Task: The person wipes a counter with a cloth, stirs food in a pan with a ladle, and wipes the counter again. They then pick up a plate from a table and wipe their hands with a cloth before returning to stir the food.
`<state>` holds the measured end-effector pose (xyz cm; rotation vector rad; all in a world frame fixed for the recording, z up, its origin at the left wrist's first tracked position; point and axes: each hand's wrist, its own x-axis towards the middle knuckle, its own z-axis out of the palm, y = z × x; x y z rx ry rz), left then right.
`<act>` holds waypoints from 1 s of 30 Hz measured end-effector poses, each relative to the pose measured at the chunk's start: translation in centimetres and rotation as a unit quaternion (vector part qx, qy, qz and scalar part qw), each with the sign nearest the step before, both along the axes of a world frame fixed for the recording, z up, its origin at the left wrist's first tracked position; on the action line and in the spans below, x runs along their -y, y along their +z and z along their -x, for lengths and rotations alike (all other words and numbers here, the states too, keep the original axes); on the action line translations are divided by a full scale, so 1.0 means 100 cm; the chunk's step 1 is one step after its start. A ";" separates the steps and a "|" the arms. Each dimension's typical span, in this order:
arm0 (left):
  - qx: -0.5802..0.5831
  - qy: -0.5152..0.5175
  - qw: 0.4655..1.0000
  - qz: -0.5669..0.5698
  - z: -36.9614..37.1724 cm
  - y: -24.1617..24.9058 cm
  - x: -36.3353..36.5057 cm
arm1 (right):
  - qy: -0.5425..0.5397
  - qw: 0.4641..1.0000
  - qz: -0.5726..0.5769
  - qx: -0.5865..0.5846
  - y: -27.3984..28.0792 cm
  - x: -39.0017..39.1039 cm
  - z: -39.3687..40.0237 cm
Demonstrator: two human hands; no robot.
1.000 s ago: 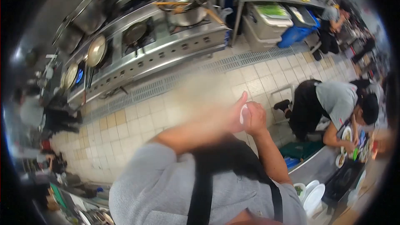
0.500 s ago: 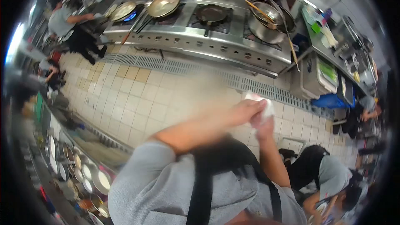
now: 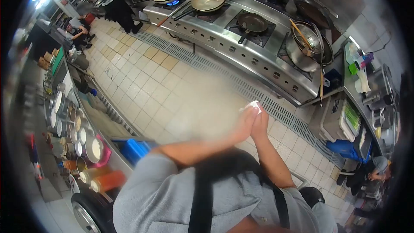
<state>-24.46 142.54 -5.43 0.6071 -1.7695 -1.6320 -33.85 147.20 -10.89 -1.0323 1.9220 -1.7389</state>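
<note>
In front of my body, my left hand (image 3: 244,124) and my right hand (image 3: 260,123) are pressed together. A crumpled white paper towel or cloth (image 3: 255,104) pokes out between their fingertips; the frames do not settle which it is. Most of it is hidden inside the closed hands. Both hands are above the tiled floor, apart from the stove. A pale blurred smear lies over the view just left of them.
A steel stove (image 3: 276,87) carries a frying pan (image 3: 252,22), a light-coloured pan (image 3: 208,1) and a large pot (image 3: 304,54). Left is a counter with containers and a sauce bottle (image 3: 108,182). One co-worker (image 3: 113,0) stands at the stove's far end; another person (image 3: 321,207) is close behind my right side.
My view has turned, so the stove appears shifted right and more slanted. My hands have come closer together, with less of the white towel or cloth showing. The crouching person has mostly left view.
</note>
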 end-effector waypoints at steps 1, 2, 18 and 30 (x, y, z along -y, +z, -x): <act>0.001 0.017 1.000 0.007 -0.002 -0.003 0.002 | 0.006 1.000 0.000 -0.001 0.004 0.002 -0.001; 0.000 0.023 1.000 0.008 -0.006 -0.004 0.008 | 0.033 0.999 -0.014 -0.018 0.021 0.005 -0.003; -0.258 0.106 0.841 -0.463 -0.128 0.001 0.170 | 0.444 0.853 -0.021 -0.272 0.060 0.165 -0.105; -0.144 0.135 0.944 -0.265 -0.238 -0.005 0.258 | 0.613 0.786 -0.061 -0.061 0.063 0.253 -0.150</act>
